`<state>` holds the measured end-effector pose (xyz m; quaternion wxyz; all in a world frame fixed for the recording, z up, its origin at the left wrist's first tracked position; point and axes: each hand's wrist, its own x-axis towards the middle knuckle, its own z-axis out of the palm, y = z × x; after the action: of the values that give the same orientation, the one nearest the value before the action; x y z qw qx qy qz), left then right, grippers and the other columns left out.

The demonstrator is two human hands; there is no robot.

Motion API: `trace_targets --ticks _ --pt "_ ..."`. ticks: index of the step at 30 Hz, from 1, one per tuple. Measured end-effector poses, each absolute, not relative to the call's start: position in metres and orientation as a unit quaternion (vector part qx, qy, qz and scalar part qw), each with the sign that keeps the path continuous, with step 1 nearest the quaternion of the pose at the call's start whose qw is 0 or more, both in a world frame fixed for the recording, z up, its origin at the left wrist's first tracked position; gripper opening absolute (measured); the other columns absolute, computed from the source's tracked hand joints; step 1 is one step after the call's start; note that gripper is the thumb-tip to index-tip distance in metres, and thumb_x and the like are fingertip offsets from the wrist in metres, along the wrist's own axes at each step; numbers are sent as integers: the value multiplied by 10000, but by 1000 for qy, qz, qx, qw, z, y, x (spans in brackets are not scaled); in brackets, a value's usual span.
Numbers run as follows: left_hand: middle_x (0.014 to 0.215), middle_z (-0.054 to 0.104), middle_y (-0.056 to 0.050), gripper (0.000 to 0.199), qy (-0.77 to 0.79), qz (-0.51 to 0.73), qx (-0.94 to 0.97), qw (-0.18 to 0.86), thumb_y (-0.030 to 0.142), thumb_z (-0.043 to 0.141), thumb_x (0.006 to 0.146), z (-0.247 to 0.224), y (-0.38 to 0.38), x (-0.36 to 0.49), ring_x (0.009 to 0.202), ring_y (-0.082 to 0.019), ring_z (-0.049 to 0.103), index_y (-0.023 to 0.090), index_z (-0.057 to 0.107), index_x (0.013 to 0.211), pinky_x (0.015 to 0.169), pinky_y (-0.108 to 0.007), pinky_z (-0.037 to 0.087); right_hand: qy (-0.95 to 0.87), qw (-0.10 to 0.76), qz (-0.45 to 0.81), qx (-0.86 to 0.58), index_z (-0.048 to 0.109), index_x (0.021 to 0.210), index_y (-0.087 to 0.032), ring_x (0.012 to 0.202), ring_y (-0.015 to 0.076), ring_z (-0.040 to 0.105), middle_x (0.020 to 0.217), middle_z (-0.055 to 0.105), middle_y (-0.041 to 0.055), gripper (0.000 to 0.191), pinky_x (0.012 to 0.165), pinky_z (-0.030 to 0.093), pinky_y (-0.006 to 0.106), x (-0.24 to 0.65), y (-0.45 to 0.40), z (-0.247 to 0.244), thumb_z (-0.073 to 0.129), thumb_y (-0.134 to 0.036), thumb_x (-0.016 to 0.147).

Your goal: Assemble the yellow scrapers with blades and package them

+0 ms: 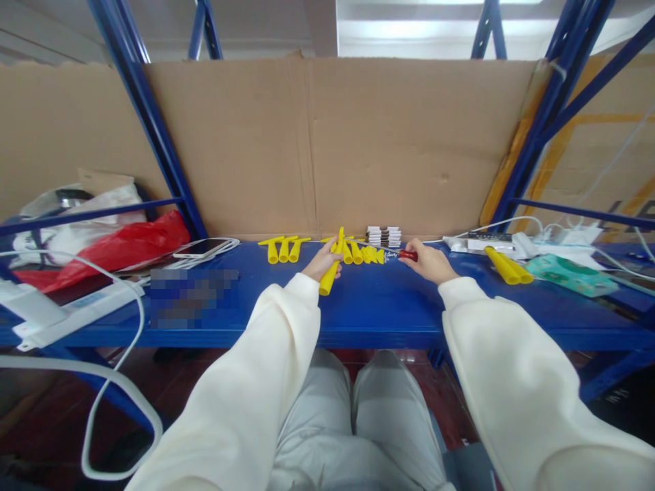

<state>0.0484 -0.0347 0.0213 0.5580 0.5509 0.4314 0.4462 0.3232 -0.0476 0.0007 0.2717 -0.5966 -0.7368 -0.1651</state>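
My left hand (321,260) is closed around a yellow plastic tube with a narrow top (329,278), holding it tilted above the blue table. In my right hand (428,262) is a screwdriver by its red handle (408,255). Its thin shaft points left toward the top of the yellow tube; whether the tip touches it I cannot tell. Just behind lie more yellow tubes (352,254), several small yellow pieces (372,255) and a scatter of small metallic bits (391,254). Small white boxes (383,236) are stacked against the cardboard.
Yellow T-shaped tubes (283,251) stand in a row at left. A phone (203,248), cables and a white power strip (82,314) lie farther left. Two yellow tubes (507,266) and a green packet (570,275) are at right. Cardboard (230,143) closes off the back.
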Motion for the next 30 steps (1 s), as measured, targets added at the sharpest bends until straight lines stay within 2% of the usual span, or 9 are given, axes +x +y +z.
trace_targets --ticks 5,12,22,27,30 --pt "625 500 58 786 429 440 557 558 -1 451 831 20 -34 48 405 -76 443 271 252 1541 413 -180 351 -743 268 -161 -591 591 911 -232 750 228 668 835 727 61 151 589 387 274 322 -50 2 578 -378 875" --pt "628 508 58 810 419 441 563 559 17 492 819 18 -30 47 406 -75 453 280 247 1545 418 -179 361 -752 261 -170 -581 648 833 -223 780 233 661 853 731 77 193 612 394 287 323 -50 2 574 -397 873" --pt "646 524 53 784 427 455 576 529 22 520 818 18 -30 49 406 -72 450 243 288 1534 433 -195 384 -755 286 -128 -575 676 829 -225 716 210 649 800 729 61 182 621 423 281 328 -45 -2 594 -386 846" --pt "722 583 10 731 452 501 570 469 82 557 834 15 -23 48 435 -68 462 215 338 1519 491 -219 435 -751 294 -99 -583 694 857 -218 742 216 660 851 743 66 157 669 460 297 331 -40 -3 615 -348 820" --pt "836 641 -39 786 467 492 575 459 36 566 772 11 -20 48 506 -92 525 185 357 1515 534 -227 462 -764 276 -93 -575 700 825 -227 755 217 668 865 751 54 124 691 472 304 332 -39 -5 630 -328 803"
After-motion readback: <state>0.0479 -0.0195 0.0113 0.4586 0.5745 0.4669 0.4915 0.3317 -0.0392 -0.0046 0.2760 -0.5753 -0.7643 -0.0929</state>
